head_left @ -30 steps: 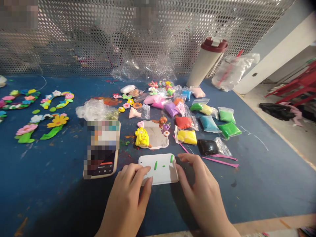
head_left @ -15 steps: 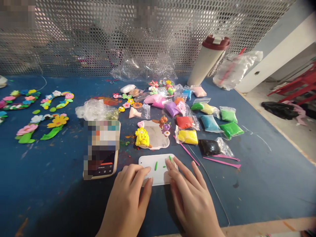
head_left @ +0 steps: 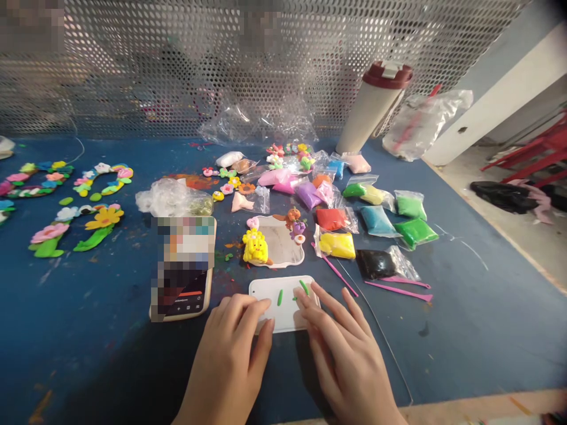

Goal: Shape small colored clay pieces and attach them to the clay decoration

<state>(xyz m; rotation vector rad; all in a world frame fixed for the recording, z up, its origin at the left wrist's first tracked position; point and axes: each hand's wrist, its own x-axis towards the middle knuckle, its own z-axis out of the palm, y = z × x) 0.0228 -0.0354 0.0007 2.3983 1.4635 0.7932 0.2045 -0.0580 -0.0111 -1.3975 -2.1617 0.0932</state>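
Observation:
A small white board (head_left: 283, 319) lies on the blue table in front of me. On it are a green clay strip (head_left: 280, 297), a second slanted green strip (head_left: 303, 287) to its right, and a tiny green bit (head_left: 295, 298) between them. My left hand (head_left: 234, 342) rests at the board's left edge, fingers loosely bent and thumb apart, gripping nothing visible. Over the right part of the board, my right hand (head_left: 343, 342) has its fingers stretched and spread. One fingertip is at the tiny green bit and partly covers it.
Behind the board lies a mirror (head_left: 283, 242) edged with clay figures. A phone (head_left: 188, 295) lies left. Bagged clay, such as a yellow pack (head_left: 337, 245), and pink tools (head_left: 398, 290) lie right. A tumbler (head_left: 372, 112) stands behind. Flowered clay frames (head_left: 104, 218) lie far left.
My right fingertips have shifted slightly left, baring more of the right green strip and partly covering the tiny bit. My left hand stays in place.

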